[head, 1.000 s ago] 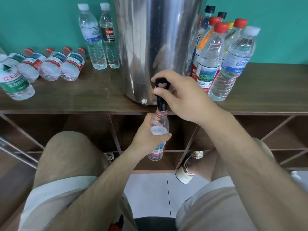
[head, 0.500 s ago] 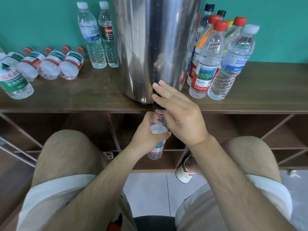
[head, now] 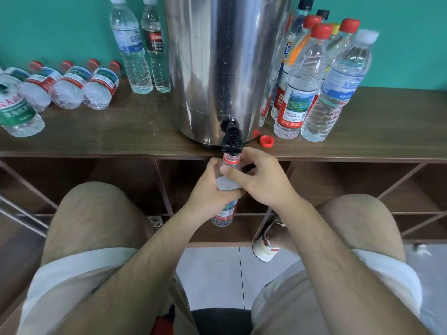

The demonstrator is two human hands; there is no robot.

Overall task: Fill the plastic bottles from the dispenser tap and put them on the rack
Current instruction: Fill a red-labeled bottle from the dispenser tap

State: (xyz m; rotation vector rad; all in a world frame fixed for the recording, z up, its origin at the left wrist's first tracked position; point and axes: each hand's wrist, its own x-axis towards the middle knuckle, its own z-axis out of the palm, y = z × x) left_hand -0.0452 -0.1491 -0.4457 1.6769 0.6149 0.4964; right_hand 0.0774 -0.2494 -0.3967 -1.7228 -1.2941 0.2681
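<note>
A teal wall (head: 60, 25) stood behind a dark wooden rack (head: 145, 131), whose open compartments ran beyond and below my hands. On the rack's top board, directly above my grip, sat a steel dispenser (head: 225, 68), with its black tap (head: 231, 140) projecting over the front edge.

My left hand (head: 210, 189) was wrapped round the body of one clear bottle (head: 226, 211), fingers curled, held upright. My right hand (head: 263, 182) gripped the same bottle higher up, thumb laid across the shoulder and fingers curled behind the neck. Both hands were closed on it and touched one another.

The bottle was uncapped, a red ring showing at the neck. Its mouth stood immediately beneath the tap spout; whether they were in contact I could not tell.

A loose red cap (head: 266, 141) lay on the board above and just right of my grip, beside the dispenser base. Further up to the right stood a cluster of upright bottles (head: 302, 88). Well off to the upper left, several bottles on their sides (head: 72, 88) lay in a row, and two tall bottles (head: 135, 52) stood against the wall beside the dispenser.
</note>
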